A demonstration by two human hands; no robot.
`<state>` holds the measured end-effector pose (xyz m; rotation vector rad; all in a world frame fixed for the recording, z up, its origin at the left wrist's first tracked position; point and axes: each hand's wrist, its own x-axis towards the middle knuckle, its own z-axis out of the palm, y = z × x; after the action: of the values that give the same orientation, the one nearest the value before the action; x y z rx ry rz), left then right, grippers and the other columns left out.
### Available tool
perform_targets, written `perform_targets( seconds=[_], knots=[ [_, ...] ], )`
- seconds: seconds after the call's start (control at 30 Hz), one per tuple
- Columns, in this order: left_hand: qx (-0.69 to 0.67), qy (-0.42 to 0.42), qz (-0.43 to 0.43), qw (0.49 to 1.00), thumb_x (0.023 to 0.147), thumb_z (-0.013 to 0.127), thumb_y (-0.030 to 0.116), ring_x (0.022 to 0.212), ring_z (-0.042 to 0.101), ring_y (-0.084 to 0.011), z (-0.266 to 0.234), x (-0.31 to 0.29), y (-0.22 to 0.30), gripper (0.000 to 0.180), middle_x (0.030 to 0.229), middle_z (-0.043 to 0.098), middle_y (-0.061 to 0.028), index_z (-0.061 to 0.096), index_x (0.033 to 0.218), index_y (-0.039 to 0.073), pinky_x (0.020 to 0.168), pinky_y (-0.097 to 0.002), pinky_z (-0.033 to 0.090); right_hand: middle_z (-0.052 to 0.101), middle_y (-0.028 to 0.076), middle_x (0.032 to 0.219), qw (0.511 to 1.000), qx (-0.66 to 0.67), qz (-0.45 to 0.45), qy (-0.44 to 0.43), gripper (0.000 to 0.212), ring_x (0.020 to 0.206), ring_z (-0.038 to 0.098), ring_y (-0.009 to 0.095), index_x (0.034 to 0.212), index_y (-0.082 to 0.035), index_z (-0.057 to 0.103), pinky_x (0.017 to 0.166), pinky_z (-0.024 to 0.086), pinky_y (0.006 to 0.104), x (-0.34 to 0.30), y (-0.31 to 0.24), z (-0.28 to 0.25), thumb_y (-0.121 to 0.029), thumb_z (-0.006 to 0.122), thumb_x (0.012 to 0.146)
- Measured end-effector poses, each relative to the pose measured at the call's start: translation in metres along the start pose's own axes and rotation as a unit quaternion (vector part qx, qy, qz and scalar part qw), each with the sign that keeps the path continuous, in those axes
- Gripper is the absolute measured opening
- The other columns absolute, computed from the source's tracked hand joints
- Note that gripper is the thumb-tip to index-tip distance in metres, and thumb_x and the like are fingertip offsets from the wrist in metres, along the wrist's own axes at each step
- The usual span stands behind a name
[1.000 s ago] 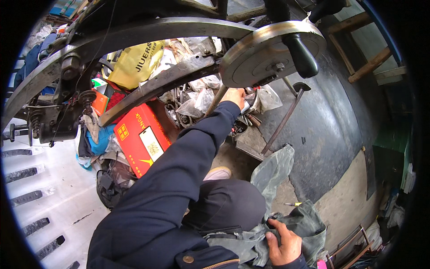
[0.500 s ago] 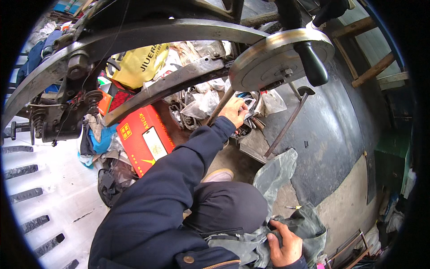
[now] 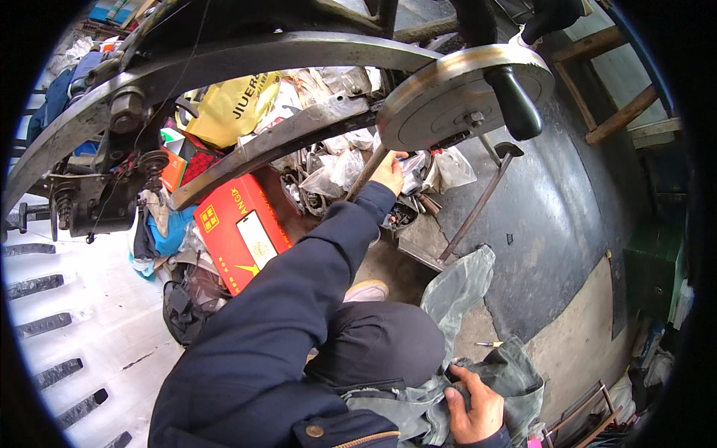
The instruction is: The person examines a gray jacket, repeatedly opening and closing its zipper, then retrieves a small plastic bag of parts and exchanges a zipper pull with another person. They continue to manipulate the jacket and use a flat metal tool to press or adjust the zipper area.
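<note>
My left hand (image 3: 388,174) reaches forward, beneath a metal crank wheel (image 3: 448,104) with a black handle (image 3: 514,103). It is beside a thin rod (image 3: 367,176) and close to a heap of clear plastic bags (image 3: 343,170) with small items in them. Most of its fingers are hidden, so I cannot make out what they touch. Low on the right, my right hand (image 3: 478,407) is closed on grey-green cloth (image 3: 464,280) that drapes over my lap and beside my knee. Its thumb lies on top of the cloth.
A curved metal machine arm (image 3: 284,52) spans the top. Left of my forearm lie a red box (image 3: 243,233), a yellow bag (image 3: 235,112) and a white slotted surface (image 3: 89,321). Black matting (image 3: 553,246) covers the floor at right; a small yellow-handled tool (image 3: 490,344) lies near the cloth.
My left hand has moved slightly forward and left, its fingers going farther in under the wheel. My right hand stays in place on the cloth.
</note>
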<state>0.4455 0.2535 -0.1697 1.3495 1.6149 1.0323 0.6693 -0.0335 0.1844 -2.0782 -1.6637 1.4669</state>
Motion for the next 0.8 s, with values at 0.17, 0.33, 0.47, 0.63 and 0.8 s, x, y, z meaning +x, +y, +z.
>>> perform_targets(
  seconds=[0.17, 0.33, 0.47, 0.63, 0.8],
  knots=[
    [0.056, -0.066, -0.085, 0.993, 0.091, 0.065, 0.001, 0.082, 0.070, -0.0255, -0.020, -0.034, -0.009, 0.030, 0.100, 0.073, -0.0114, 0.071, 0.119, 0.011, 0.080, -0.0385, 0.056, 0.076, 0.023, 0.100, 1.000, 0.010, -0.011, 0.000, 0.032, 0.095, 0.076, 0.041, 0.133, -0.004, 0.067, 0.082, 0.059, 0.0438, 0.002, -0.002, -0.001, -0.013, 0.066, 0.102],
    [0.145, -0.024, 0.035, 0.989, 0.092, 0.063, 0.004, 0.096, 0.071, -0.0299, -0.019, -0.045, -0.009, 0.031, 0.106, 0.072, -0.0128, 0.071, 0.121, 0.013, 0.087, -0.0418, 0.056, 0.076, 0.023, 0.101, 1.000, 0.010, -0.004, -0.008, 0.033, 0.095, 0.076, 0.042, 0.135, -0.004, 0.066, 0.083, 0.059, 0.0435, 0.002, -0.003, -0.002, -0.013, 0.066, 0.103],
    [0.125, -0.017, 0.002, 0.992, 0.093, 0.063, 0.007, 0.103, 0.070, -0.0337, -0.013, -0.029, 0.008, 0.035, 0.116, 0.069, -0.0153, 0.068, 0.127, 0.013, 0.092, -0.0416, 0.056, 0.076, 0.023, 0.101, 1.000, 0.015, -0.004, -0.006, 0.034, 0.094, 0.075, 0.041, 0.136, -0.004, 0.066, 0.083, 0.058, 0.0434, 0.001, -0.001, -0.001, -0.015, 0.065, 0.104],
    [0.233, 0.009, 0.157, 0.960, 0.090, 0.073, 0.026, 0.120, 0.063, -0.0381, 0.016, -0.004, 0.024, 0.045, 0.124, 0.065, -0.0163, 0.066, 0.133, 0.015, 0.104, -0.0474, 0.052, 0.075, 0.023, 0.100, 1.000, 0.011, -0.001, -0.012, 0.034, 0.092, 0.075, 0.042, 0.136, -0.004, 0.066, 0.081, 0.058, 0.0437, 0.001, 0.000, -0.001, -0.016, 0.066, 0.104],
    [0.261, -0.055, 0.028, 0.963, 0.092, 0.070, 0.034, 0.096, 0.073, -0.0398, 0.018, 0.006, 0.021, 0.022, 0.094, 0.077, -0.0152, 0.078, 0.091, 0.013, 0.088, -0.0509, 0.057, 0.075, 0.023, 0.098, 1.000, 0.015, 0.002, -0.004, 0.035, 0.090, 0.075, 0.041, 0.136, -0.005, 0.066, 0.080, 0.058, 0.0429, 0.001, -0.001, -0.001, -0.017, 0.066, 0.104]
  ],
)
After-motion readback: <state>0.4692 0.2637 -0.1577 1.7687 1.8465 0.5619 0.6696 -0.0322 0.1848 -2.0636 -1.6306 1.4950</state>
